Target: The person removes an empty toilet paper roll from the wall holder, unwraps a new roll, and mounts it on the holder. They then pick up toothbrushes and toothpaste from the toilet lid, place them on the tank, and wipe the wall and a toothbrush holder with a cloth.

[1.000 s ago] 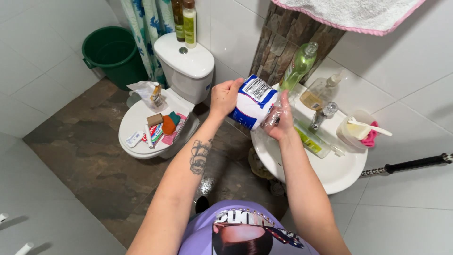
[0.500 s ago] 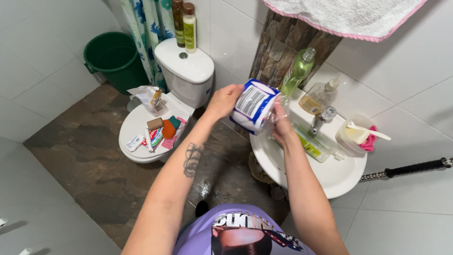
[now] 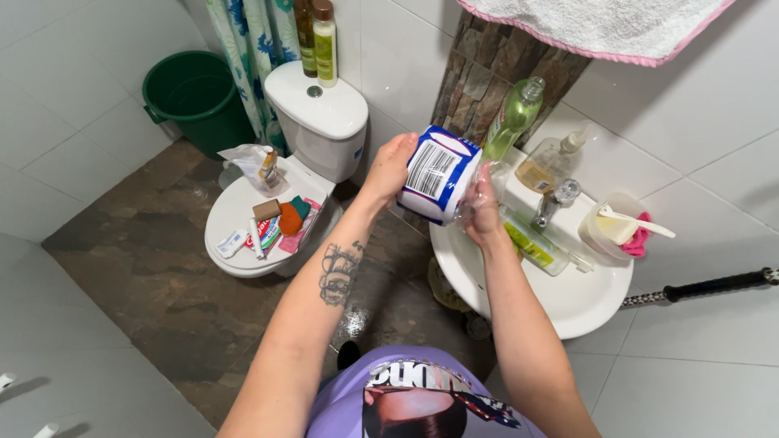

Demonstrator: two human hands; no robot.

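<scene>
Bathroom, seen from above. Left hand (image 3: 395, 166) wraps the far-left side of a blue-and-white packet (image 3: 438, 174), fingers curled tight around it. The packet is held in the air over the near-left rim of the white sink (image 3: 568, 300), tilted, barcode face up.

Right hand (image 3: 483, 212) is at the packet's right lower edge, fingers pinched closed on a bit of clear plastic wrap there; how much it grips is hard to tell.

Around the sink: green bottle (image 3: 513, 118) and a clear soap dispenser (image 3: 556, 162) at the far edge, chrome tap (image 3: 554, 200) just right of the right hand, a long green tube (image 3: 535, 243) lying on the rim, and a plastic tub (image 3: 613, 227) with a white utensil and a pink cloth on the right.

Left of the hands: toilet (image 3: 316, 113) with lid shut, small items scattered on the lid, two bottles on the cistern. Green bucket (image 3: 195, 93) far left. Towel (image 3: 600, 24) hangs above.
</scene>
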